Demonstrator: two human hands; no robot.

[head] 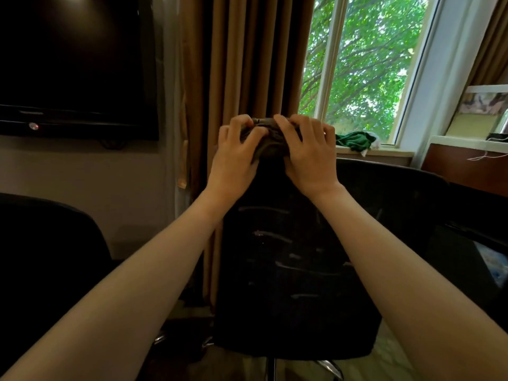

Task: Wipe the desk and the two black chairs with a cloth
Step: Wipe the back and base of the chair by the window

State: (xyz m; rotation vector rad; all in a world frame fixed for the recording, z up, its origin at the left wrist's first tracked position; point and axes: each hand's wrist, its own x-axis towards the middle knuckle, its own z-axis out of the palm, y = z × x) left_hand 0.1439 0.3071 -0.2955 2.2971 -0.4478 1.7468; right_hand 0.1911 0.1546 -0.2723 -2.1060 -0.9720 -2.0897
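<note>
Dark cloth (270, 143) is bunched on the top edge of the black chair (297, 259) backrest. Left hand (237, 156) and right hand (309, 158) both grip it with curled fingers, apparently pressing down. Brown curtain (247, 64) hangs behind.

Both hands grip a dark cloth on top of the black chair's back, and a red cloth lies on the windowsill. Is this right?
Not quite. In the head view the windowsill holds a green cloth, not a red one. The left hand and right hand do grip the dark cloth atop the back of the black chair.
</note>
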